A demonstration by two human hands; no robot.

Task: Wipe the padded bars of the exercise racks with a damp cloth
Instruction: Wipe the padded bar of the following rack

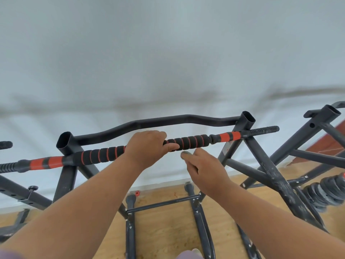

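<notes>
The padded bar (194, 142) runs left to right across the top of a black exercise rack (67, 176). Its foam is black with thin red rings, and red-and-black bands sit near both ends. My left hand (147, 146) grips the bar at its middle, fingers over the top and thumb underneath. Just below and in front of the bar, a little to the right, my right hand (203, 169) has its fingers bunched. A small grey bit of cloth (185, 153) shows at its fingertips, close to the foam; most of the cloth is hidden in the hand.
A curved bare black bar (168, 121) runs behind the padded one. A second rack (317, 131) stands at the right with stacked dark weight plates (324, 193) beside it. Part of another rack (22, 195) is at the left. There is a white wall ahead and a wooden floor (168, 230) below.
</notes>
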